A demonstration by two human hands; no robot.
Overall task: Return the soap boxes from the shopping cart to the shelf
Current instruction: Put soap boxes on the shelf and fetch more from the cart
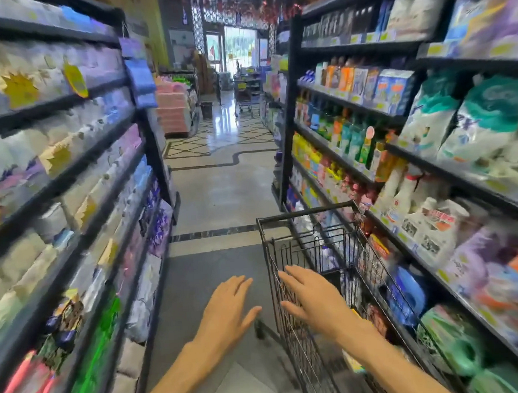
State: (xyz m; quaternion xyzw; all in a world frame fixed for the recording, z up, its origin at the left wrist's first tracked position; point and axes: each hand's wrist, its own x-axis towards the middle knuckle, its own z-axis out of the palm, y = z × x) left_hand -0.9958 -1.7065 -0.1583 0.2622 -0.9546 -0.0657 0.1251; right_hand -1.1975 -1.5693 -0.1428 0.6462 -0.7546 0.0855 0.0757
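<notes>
Store aisle. Left hand point(229, 306) out flat over the floor, fingers straight, holding nothing. Right hand point(311, 295) spread wide above the near wall of the black wire shopping cart point(287, 272), parked against the right-hand shelf point(465, 184). Cart contents blurred; soap boxes not discernible.

Only the person's two forearms and hands show, entering from the bottom edge of the head view. Both forearms are bare as far as the picture reaches: no sleeve or cuff covers either one. The left hand point(228, 309) wears no glove, and no ring, watch or wristband is visible on it or its wrist. The right hand point(311, 299) is likewise ungloved, its wrist unadorned. The fingers are slender, with short nails, though motion blur softens the fingertips, so finer marks there cannot be made out with certainty.
</notes>
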